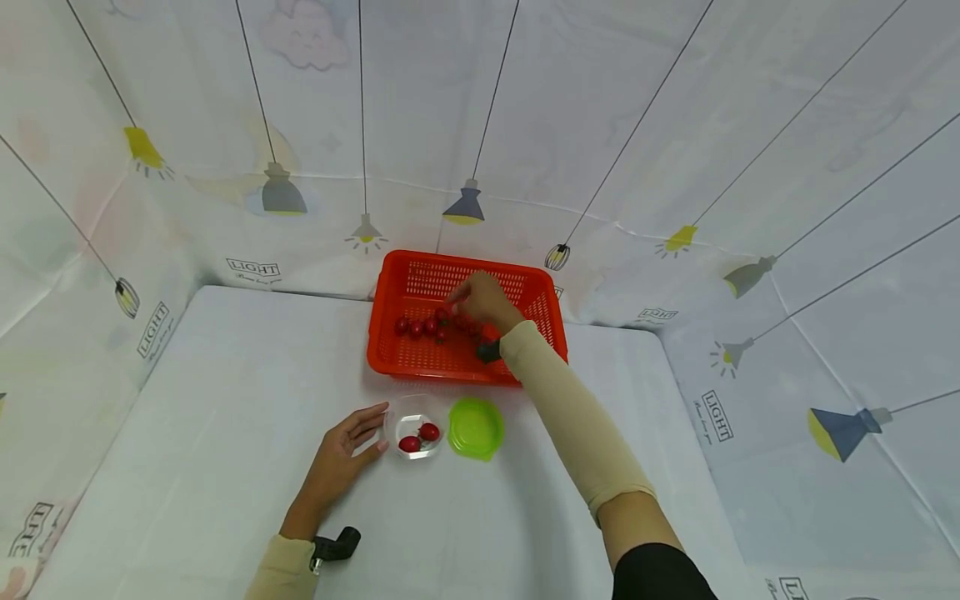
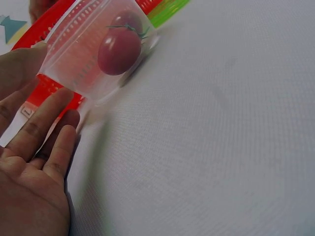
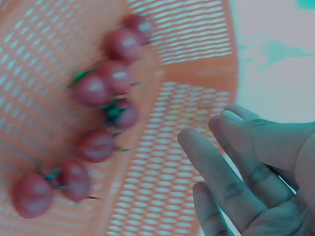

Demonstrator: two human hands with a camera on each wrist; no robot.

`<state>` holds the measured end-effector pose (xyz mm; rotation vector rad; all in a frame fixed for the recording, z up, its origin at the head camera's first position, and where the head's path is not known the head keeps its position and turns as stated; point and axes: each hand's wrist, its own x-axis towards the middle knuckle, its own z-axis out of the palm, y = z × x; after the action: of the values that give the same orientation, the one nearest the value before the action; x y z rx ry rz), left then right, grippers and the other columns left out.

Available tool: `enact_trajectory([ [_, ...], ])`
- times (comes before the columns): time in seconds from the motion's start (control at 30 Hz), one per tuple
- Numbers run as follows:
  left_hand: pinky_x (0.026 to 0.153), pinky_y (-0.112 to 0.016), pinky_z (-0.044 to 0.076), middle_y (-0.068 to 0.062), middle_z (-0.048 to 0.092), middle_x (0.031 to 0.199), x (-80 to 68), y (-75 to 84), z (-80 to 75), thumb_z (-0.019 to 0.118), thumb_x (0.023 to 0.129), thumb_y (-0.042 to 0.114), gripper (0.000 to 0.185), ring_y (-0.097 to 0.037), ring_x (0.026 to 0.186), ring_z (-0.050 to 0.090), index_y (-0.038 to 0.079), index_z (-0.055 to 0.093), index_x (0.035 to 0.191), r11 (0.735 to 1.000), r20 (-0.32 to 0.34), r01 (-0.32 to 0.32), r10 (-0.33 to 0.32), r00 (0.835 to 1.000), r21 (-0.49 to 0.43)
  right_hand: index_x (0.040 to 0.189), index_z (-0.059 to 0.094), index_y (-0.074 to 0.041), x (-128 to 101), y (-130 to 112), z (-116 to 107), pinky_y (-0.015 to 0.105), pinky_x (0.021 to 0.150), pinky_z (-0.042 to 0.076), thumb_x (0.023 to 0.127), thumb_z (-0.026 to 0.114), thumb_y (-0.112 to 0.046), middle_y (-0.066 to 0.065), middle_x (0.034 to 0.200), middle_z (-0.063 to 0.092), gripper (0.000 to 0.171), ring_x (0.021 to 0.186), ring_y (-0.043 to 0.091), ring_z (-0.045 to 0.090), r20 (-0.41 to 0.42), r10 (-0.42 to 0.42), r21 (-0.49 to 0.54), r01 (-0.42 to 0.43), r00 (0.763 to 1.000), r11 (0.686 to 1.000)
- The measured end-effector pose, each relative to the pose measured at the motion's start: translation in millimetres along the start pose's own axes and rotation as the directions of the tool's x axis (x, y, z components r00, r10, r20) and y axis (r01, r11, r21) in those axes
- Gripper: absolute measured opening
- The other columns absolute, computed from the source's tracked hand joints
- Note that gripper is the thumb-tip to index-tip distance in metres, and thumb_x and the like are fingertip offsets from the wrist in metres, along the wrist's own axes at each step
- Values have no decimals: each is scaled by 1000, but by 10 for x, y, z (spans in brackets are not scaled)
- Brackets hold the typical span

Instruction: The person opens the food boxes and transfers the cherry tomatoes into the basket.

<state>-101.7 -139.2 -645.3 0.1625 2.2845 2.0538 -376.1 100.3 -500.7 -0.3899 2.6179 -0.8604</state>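
A clear plastic container (image 1: 415, 415) stands on the white table with two cherry tomatoes (image 1: 409, 444) inside. Beside its left wall is my left hand (image 1: 341, 458), thumb and fingers spread loosely about it; in the left wrist view the thumb and fingertips lie close to the rim. Over the red plastic basket (image 1: 390, 362) reaches my right hand (image 1: 486, 302). Several cherry tomatoes (image 3: 91, 90), some with green stems, lie in a row on the basket floor. No tomato shows between the relaxed fingers of my right hand in the right wrist view.
A light green lid (image 1: 476, 427) lies just right of the container, in front of the basket. The white table (image 1: 225, 400) meets a sheet (image 1: 315, 233) printed with lamps behind the basket and at both sides.
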Motion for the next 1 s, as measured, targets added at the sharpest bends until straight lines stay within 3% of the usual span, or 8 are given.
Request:
enact_trajectory([
  [0.07,118,-30,49,-6,58,157,4,15,5,78,98,17,61,-27,142,59,17,54,154,1000,2,6,-6,1000,-3,116,82,-10,-71,-72,-98,45,103,61,99,75,-9,8,126,76,19,124,28,66,-36,-34,32,35,999,999],
  [0.23,117,-26,49,-8,57,158,14,28,7,77,99,16,61,-30,142,58,16,54,154,1000,8,2,-2,1000,-2,109,85,-17,-333,-272,-269,40,89,60,100,74,-13,2,121,77,14,108,23,64,-130,-118,108,133,984,985],
  [0.4,118,-30,49,-12,57,158,19,0,5,77,99,16,61,-34,142,58,15,53,155,1000,16,-20,20,1000,4,111,84,-21,-771,-510,-278,39,97,61,101,75,-18,-2,116,80,14,107,17,70,-164,-191,123,212,968,970],
  [0.57,119,-35,48,-12,57,158,17,7,13,77,99,16,62,-35,143,57,16,52,156,1000,20,-24,24,1000,-5,116,81,-22,-1174,-599,-166,37,99,62,100,77,-19,-5,113,80,17,106,14,73,-147,-261,161,283,954,945],
  [0.73,118,-21,48,-12,56,158,13,32,18,78,98,14,65,-36,144,56,16,51,157,999,31,-32,33,999,-19,120,80,-23,-1426,-549,-2,35,95,64,100,77,-21,-4,117,80,21,105,11,72,-108,-318,231,335,942,914],
  [0.9,118,-16,43,-11,53,162,23,44,45,77,99,14,67,-36,145,54,15,48,159,998,42,-56,56,998,0,126,78,-18,-1622,-464,221,37,97,64,100,76,-21,-3,121,79,26,108,11,73,-57,-337,241,341,940,909],
  [1.0,119,-13,38,-4,50,165,19,53,72,77,100,19,69,-33,149,52,19,46,162,999,44,-43,41,998,34,128,76,-16,-1707,-386,391,31,95,64,101,75,-19,-2,123,79,27,109,10,73,-13,-329,292,318,944,902],
])
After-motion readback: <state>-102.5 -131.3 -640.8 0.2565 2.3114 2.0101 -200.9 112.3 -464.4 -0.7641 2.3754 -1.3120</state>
